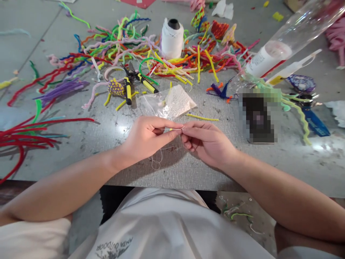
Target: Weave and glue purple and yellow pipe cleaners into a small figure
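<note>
Seemingly mid-step, left hand (142,138) and right hand (210,142) pinch thin white thread (176,128), grips closed; a yellow-and-purple woven ball (116,87) looks done, multicoloured fuzzy stems (113,55) unworked.

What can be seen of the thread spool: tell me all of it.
The thread spool is wound with white thread around a black core that shows at its top. It stands upright on the grey table, narrowing upward, among coloured fuzzy sticks; yellow ones partly hide its base. Neither the left hand nor the right hand touches it.
</note>
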A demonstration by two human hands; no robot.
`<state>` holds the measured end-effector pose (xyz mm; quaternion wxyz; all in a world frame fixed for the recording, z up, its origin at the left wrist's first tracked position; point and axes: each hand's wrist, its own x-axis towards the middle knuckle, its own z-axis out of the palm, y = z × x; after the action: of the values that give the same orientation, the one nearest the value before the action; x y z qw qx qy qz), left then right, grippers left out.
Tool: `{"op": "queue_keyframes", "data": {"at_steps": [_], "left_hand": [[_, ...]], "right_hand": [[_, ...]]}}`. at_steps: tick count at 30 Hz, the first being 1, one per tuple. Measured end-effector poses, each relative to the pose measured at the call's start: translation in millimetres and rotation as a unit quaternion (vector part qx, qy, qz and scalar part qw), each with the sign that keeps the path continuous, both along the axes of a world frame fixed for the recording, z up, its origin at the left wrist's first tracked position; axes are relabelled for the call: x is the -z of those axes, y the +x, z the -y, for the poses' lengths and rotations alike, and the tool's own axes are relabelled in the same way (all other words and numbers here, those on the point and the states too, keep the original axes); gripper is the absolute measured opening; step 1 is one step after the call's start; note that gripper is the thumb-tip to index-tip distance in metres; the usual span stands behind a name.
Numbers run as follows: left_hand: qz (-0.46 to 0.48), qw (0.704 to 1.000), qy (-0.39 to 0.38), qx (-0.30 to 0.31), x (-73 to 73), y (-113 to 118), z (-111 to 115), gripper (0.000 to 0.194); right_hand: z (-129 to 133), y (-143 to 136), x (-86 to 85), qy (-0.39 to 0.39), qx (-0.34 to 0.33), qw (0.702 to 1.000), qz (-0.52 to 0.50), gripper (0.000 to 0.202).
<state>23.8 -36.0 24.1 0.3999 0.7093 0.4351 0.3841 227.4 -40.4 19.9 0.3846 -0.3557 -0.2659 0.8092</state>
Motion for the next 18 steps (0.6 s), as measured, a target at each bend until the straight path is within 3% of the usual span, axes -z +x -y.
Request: {"op": "queue_keyframes", "data": {"at_steps": [6, 11, 18], "left_hand": [[-0.012, 0.992, 0.12, 0.034, 1.4, -1.6, -2.3, 0.016], [-0.002, 0.988, 0.145, 0.057, 0.0, -2.4, 0.5, 0.014], [-0.004, 0.976, 0.213, 0.033, -6.0, -3.2, 5.5, 0.006]], "right_hand": [[1.5, 0.5, 0.6, 0.011, 0.024, 0.999, 0.02, 0.018], [2.7, 2.5, -3.5, 0.01, 0.031, 0.999, 0.023, 0.013], [4.6, 1.8, -9.7, 0.024, 0.02, 0.999, 0.009, 0.012]]}}
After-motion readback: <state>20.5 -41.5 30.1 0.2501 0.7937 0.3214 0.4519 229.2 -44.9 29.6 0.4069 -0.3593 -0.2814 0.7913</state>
